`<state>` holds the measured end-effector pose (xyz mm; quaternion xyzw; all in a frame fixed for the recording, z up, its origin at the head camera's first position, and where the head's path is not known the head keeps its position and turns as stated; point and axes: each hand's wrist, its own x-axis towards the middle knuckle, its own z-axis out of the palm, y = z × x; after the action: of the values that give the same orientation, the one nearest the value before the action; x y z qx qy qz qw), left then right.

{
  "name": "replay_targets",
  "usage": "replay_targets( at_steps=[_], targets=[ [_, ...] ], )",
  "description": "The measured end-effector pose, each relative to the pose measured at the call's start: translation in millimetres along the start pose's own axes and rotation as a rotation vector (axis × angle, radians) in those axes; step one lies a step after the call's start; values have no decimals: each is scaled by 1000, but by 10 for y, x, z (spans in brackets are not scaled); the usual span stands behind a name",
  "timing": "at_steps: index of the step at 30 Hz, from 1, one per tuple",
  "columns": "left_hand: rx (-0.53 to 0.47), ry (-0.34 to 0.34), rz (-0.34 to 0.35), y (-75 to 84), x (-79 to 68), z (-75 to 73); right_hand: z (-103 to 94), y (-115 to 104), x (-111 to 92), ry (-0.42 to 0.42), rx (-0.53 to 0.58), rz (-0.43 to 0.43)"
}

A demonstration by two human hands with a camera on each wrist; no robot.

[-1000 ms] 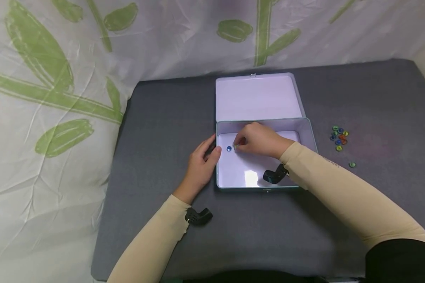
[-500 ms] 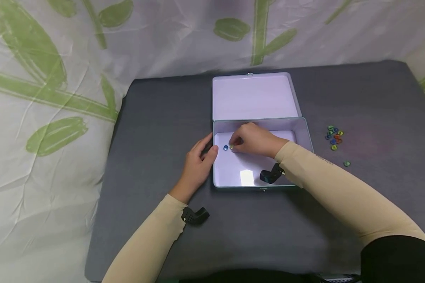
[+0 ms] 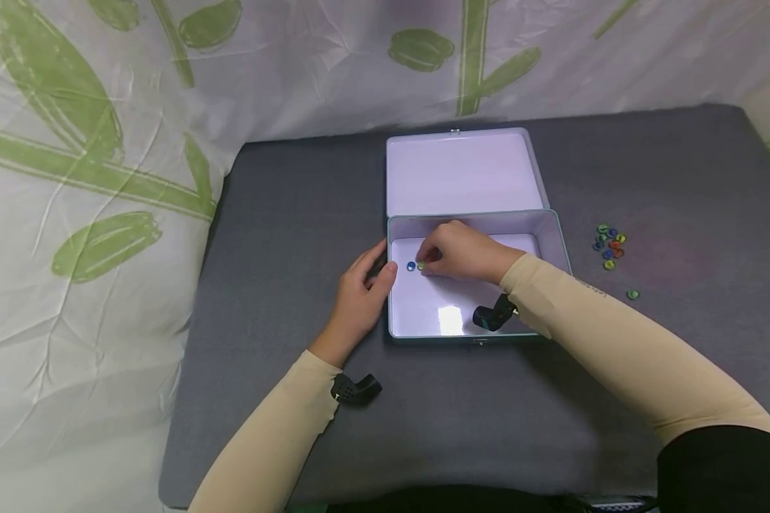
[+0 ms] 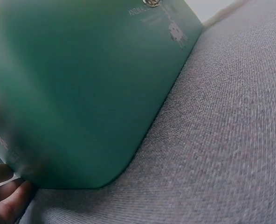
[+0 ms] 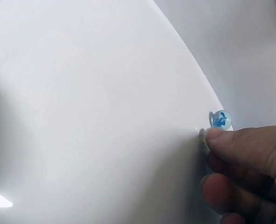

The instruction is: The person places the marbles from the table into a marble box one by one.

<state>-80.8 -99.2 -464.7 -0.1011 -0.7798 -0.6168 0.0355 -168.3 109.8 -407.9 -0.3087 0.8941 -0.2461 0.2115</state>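
A green tin box (image 4: 96,102) with a white inside stands on the table, its lid (image 3: 458,174) folded back behind it. My right hand (image 3: 465,253) reaches into the left part of the box and pinches a yellow-green marble (image 3: 421,266) close over the floor. Thumb and fingers hide most of that marble in the right wrist view. Just left of it lies a clear marble with a blue swirl (image 5: 221,120), near the side wall. My left hand (image 3: 356,299) rests against the outside of the box's left wall, fingers extended and thumb at the rim.
Several coloured marbles (image 3: 609,244) sit in a loose cluster on the grey table (image 3: 295,214), right of the box. A single green marble (image 3: 632,294) lies nearer the front. A white curtain with green leaves (image 3: 334,71) hangs behind the table.
The view has shifted slightly. The yellow-green marble shows a little more at the right fingertips, beside the blue one. Both hands keep almost the same place.
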Motion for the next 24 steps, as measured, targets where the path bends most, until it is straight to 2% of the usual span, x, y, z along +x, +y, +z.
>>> replay_targets(
  at_steps=[7,24],
  targets=[
    [0,2,16,-37,11,4,-16,16,9,-5,-5,3],
    [-2,1,-4,-37,8,-5,-4,17,27,-20,-7,-2]
  ],
)
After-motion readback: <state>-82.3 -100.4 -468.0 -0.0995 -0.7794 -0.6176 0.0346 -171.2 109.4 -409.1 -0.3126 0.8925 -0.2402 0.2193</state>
